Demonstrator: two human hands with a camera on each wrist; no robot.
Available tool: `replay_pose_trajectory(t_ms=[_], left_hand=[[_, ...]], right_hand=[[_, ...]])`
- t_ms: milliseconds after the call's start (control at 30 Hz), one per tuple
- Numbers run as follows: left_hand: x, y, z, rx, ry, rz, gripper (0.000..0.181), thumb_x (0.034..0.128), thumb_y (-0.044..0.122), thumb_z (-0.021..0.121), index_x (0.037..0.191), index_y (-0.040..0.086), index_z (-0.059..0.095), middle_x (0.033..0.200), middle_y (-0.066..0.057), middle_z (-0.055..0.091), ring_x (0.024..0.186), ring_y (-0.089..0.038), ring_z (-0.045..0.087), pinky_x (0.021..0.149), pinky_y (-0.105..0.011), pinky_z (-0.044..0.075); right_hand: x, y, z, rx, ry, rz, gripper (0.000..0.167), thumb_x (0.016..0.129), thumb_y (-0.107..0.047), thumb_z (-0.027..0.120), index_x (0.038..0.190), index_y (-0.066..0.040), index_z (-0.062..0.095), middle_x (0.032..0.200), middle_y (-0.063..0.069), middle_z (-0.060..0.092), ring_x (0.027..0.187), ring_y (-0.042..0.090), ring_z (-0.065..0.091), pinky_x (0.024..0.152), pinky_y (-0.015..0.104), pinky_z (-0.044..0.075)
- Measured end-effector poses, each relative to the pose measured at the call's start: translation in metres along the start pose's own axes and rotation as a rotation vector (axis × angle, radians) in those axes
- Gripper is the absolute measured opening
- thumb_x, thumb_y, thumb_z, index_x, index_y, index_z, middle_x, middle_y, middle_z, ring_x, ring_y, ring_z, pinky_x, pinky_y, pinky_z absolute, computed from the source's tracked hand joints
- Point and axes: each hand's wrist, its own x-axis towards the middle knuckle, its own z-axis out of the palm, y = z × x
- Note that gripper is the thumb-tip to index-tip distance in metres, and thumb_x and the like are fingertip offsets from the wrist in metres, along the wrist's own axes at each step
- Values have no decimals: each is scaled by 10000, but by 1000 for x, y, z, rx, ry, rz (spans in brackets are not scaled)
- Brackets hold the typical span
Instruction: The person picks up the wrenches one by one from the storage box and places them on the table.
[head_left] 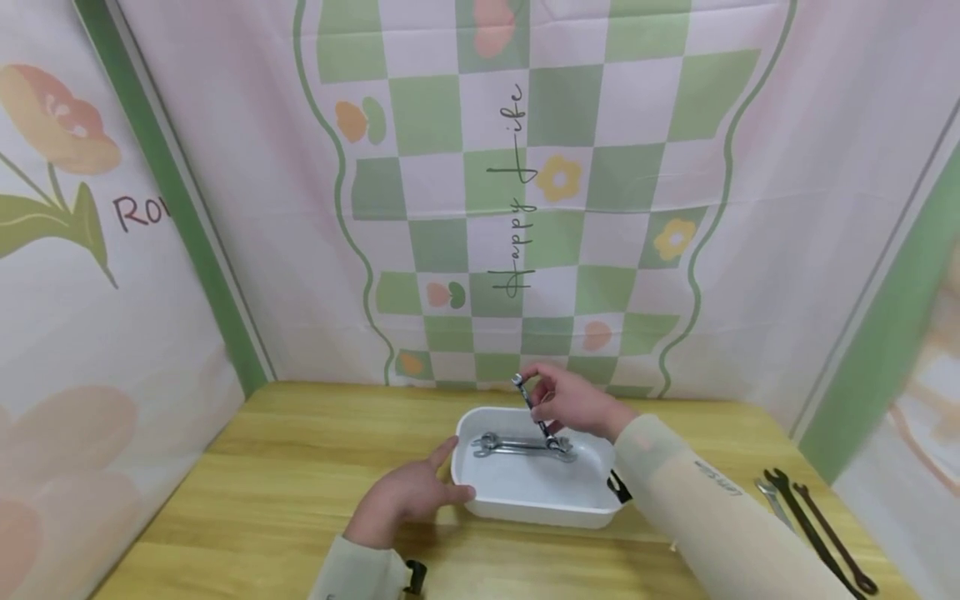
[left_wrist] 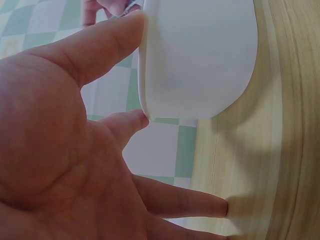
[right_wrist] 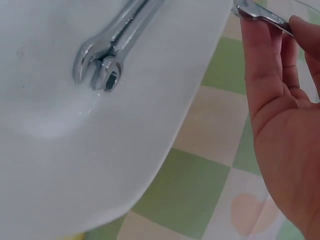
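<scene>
A white rectangular tray (head_left: pixel 536 511) stands on the wooden table, with several silver wrenches (head_left: pixel 517 447) lying in it. My right hand (head_left: pixel 573 402) pinches another silver wrench (head_left: pixel 527 398) between thumb and fingers, tilted over the tray's back part; its lower end is at the wrenches inside, and contact is unclear. In the right wrist view, that hand (right_wrist: pixel 285 100) is beside the tray wall (right_wrist: pixel 165 145). My left hand (head_left: pixel 412 494) touches the tray's left end, fingers spread; the left wrist view shows the thumb and a fingertip of this hand (left_wrist: pixel 75 135) against the rim (left_wrist: pixel 143 65).
Several wrenches, one silver (head_left: pixel 772 500), one black (head_left: pixel 806 525) and one brownish (head_left: pixel 836 537), lie at the table's right side. A small black object (head_left: pixel 618 487) is at the tray's right end. A patterned curtain (head_left: pixel 495 208) hangs behind the table (head_left: pixel 300 467).
</scene>
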Motion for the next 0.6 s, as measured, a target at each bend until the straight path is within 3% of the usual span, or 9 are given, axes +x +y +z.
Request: replay_pose_trajectory(t_ms=[333, 600], left_hand=[[0, -2, 1, 16, 3, 6, 939, 872, 526, 709, 1607, 212, 215, 1316, -256, 589, 1191, -499, 528, 972, -702, 366], [0, -1, 1, 11, -2, 1, 947, 874, 535, 704, 1610, 224, 197, 1302, -256, 598, 1174, -498, 540, 962, -704, 374]], right_hand=[[-14, 2, -24, 97, 67, 2, 550, 865, 61, 681, 1355, -97, 487, 980, 195, 535, 827, 324, 600, 644, 475, 587], [-41, 7, -60, 177, 141, 25, 596, 889, 60, 648, 1412, -60, 389, 1008, 209, 494, 892, 379, 620, 711, 516, 587]])
